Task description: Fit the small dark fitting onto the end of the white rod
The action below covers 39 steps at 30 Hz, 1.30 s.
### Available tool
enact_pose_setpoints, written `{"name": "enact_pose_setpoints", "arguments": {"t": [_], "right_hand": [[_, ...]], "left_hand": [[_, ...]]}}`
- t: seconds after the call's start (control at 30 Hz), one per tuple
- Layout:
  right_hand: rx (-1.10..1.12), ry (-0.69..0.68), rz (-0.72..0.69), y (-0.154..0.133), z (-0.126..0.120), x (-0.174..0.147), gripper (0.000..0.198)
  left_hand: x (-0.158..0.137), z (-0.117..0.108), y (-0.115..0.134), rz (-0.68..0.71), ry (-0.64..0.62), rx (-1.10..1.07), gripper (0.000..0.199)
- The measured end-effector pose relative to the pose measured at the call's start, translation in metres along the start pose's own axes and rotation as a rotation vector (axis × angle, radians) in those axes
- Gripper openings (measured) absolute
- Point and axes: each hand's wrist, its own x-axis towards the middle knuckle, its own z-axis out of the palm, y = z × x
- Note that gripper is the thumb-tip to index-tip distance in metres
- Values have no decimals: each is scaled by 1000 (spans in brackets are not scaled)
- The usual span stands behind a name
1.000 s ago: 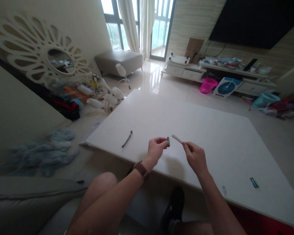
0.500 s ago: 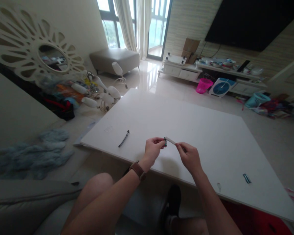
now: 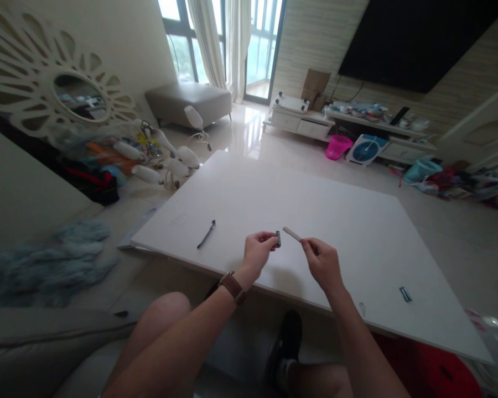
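Observation:
My left hand (image 3: 259, 252) pinches a small dark razor cartridge (image 3: 278, 239) between thumb and fingertips, above the white table (image 3: 323, 210). In my right hand (image 3: 321, 261) is a slim, pale flat stick (image 3: 291, 234), gripped at its near end. Its far tip points toward the cartridge, with a small gap between them. A dark razor handle (image 3: 206, 234) lies on the table to the left. On the right side lies another razor cartridge (image 3: 405, 294). Near the front edge rests a small clear piece (image 3: 362, 308), too faint to name.
A faint clear plastic piece (image 3: 178, 219) lies at the table's left. Beyond that side stands a lamp with white shades (image 3: 147, 174). A pink basket (image 3: 338, 147) and a blue-and-white fan (image 3: 366, 150) are on the floor ahead. Something red (image 3: 431, 365) sits below the right front edge.
The stick's tip has come away from the cartridge, leaving a gap. The cartridge is turned so that more of its face shows. The view has shifted slightly.

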Motion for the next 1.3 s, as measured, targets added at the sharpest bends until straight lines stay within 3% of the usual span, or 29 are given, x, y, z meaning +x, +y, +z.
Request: {"name": "enact_pose_setpoints", "arguments": {"t": [0.1, 0.3, 0.43, 0.6, 0.77, 0.93, 1.1, 1.3], "right_hand": [[8, -61, -50, -3, -1, -3, 35], [-34, 27, -10, -1, -2, -4, 35], [8, -58, -65, 2, 5, -2, 33], [-29, 35, -21, 5, 11, 6, 33], [87, -96, -103, 8, 13, 10, 33], [38, -17, -46, 10, 13, 10, 34], [59, -84, -90, 7, 12, 8, 33], [55, -3, -31, 6, 10, 6, 34]], "left_hand": [[-1, 0, 1, 5, -7, -4, 12], [-2, 0, 2, -3, 0, -16, 12], [1, -2, 1, 9, -2, -13, 13], [8, -7, 4, 12, 16, -5, 15], [13, -8, 4, 13, 14, -6, 17], [13, -8, 4, 5, 1, 2, 15], [11, -7, 4, 7, -13, -3, 17], [9, -7, 3, 7, -13, 6, 16]]}}
